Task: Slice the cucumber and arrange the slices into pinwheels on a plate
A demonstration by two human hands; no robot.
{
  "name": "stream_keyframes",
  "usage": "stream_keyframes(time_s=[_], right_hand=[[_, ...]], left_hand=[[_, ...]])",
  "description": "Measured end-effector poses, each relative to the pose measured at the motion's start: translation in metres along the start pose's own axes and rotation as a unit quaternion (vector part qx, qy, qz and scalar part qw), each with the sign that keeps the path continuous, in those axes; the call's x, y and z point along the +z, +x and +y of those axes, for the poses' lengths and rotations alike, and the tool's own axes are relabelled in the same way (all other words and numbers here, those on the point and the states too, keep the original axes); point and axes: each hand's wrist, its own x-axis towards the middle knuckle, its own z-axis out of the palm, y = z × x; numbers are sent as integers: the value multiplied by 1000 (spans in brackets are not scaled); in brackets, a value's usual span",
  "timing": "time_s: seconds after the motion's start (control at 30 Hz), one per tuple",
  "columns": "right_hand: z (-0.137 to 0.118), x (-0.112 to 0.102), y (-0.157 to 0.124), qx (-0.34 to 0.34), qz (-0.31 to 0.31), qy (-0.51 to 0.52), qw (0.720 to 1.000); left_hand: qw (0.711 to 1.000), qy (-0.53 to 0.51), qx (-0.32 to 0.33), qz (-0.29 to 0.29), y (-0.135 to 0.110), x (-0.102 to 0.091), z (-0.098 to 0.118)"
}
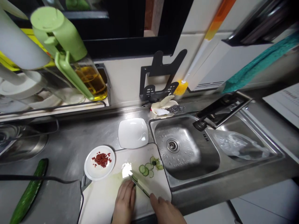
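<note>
On the white cutting board [102, 199] my left hand [124, 202] lies palm down with fingers together, covering whatever is under it, right beside the knife blade. My right hand [166, 211] grips the handle of a knife [137, 183], whose blade points up-left along my left fingertips. Several thin cucumber slices [149, 166] lie on the board just beyond the blade. A whole cucumber [29, 193] rests on the counter at far left.
A small round plate of red bits [92, 169] and a square white plate [133, 133] sit behind the board. The steel sink [187, 149] with faucet [217, 113] is to the right, a plastic bag [240, 144] in it. An oil dispenser [77, 59] stands on the rack.
</note>
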Motion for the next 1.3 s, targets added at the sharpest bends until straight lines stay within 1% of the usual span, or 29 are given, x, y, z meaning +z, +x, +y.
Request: stream_keyframes(time_s=[0.2, 0.37, 0.47, 0.63, 0.73, 0.87, 1.03, 1.2, 1.3], right_hand=[[1, 3, 5, -10, 6, -2, 1000], [0, 7, 11, -14, 15, -10, 1000], [-1, 11, 15, -18, 29, -16, 999], [-2, 20, 22, -17, 62, -14, 998], [-4, 19, 26, -23, 66, -22, 997], [-11, 11, 33, -18, 64, -44, 997], [-21, 4, 42, -6, 69, -36, 997], [-23, 5, 44, -5, 57, -29, 998], [-20, 9, 43, 1, 69, -16, 997]], left_hand=[[1000, 3, 15, 7, 0, 0, -1], [1000, -1, -3, 16, 4, -2, 4], [1000, -7, -2, 23, 5, -2, 6], [1000, -10, -11, 13, 5, -1, 7], [1000, -14, -15, 17, 4, -1, 7], [1000, -17, -17, 18, 4, -1, 6], [1000, -20, -18, 13, 3, -1, 6], [999, -20, -23, 8, 3, -2, 7], [999, -19, -29, 3, 3, -3, 7]])
